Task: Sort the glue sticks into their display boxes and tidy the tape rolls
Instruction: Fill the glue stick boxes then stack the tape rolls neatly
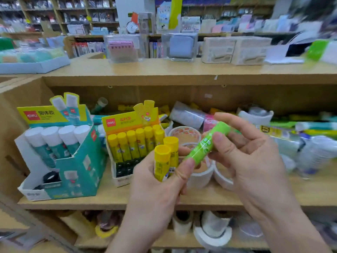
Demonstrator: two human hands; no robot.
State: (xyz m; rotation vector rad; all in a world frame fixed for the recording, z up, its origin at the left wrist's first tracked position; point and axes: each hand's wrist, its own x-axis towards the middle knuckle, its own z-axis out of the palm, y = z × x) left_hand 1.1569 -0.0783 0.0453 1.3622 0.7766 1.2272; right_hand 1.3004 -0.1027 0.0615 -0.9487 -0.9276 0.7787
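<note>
Green glue stick [207, 143]: I see a lime tube with white print, tilted, just right of the yellow display box [131, 143].
Right hand [251, 161]: pinching its upper end.
Left hand [156, 179]: curled round two yellow glue sticks [165, 159], upright before that box.
Tape rolls [184, 136]: beside the box's right.

Both bare forearms rise from the lower edge, and the two grips meet in the middle. The left grip [156, 183] curls its fingers round two yellow glue sticks [162, 161], thumb tip pressed to the lower end of a green glue stick [204, 145]. The right grip [255, 161] pinches that green stick between thumb and fingers.
</note>
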